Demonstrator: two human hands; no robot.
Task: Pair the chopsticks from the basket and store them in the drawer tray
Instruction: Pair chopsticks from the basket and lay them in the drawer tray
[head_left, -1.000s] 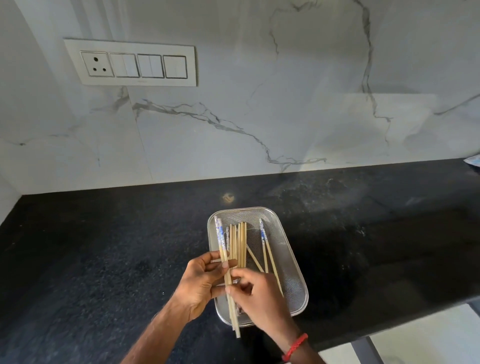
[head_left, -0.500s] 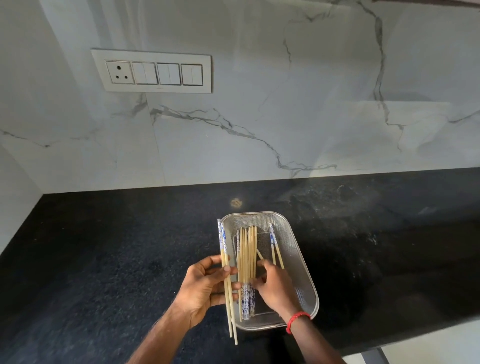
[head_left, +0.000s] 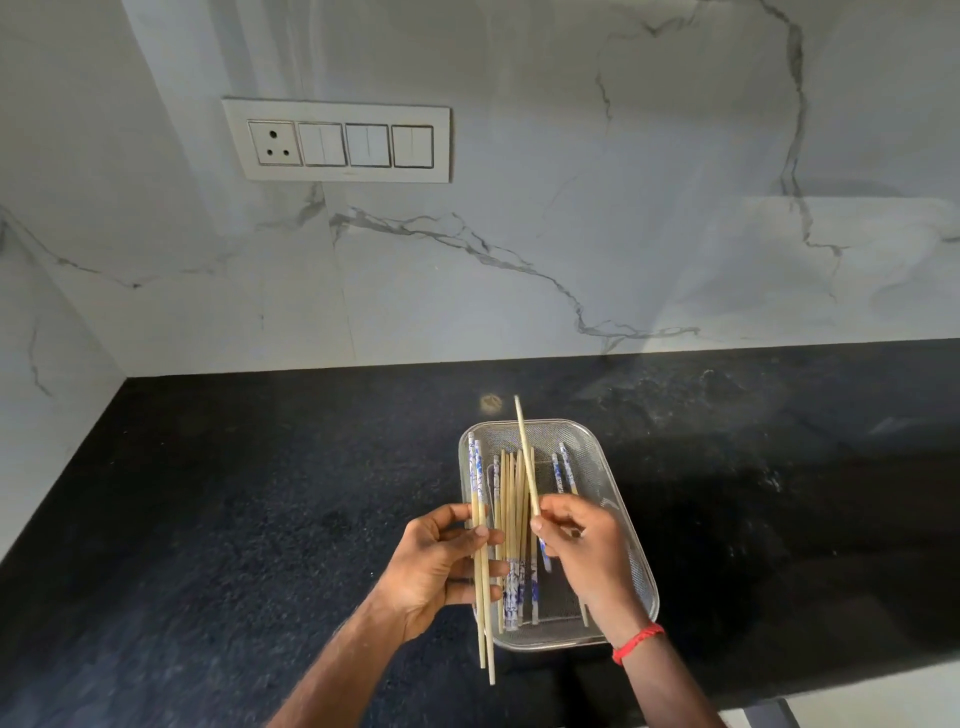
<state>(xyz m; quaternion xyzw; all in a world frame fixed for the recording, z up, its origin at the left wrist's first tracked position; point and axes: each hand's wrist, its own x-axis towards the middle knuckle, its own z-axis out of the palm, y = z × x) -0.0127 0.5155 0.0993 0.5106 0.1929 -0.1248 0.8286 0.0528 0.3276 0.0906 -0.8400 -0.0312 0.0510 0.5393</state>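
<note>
Right hand (head_left: 582, 545) pinching single chopstick (head_left: 524, 457) above basket (head_left: 623, 499), left hand (head_left: 441, 561) gripping pair (head_left: 480, 551)

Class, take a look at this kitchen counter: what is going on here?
A person works over a mesh basket on the black counter. The left hand holds a blue-patterned pair; the right hand pinches a single chopstick, angled up above the basket. More chopsticks lie in the basket. No drawer tray is in view.

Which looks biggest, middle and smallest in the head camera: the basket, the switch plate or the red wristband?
1. basket
2. switch plate
3. red wristband
The basket sits nearer the camera, which helps it look big.
</note>
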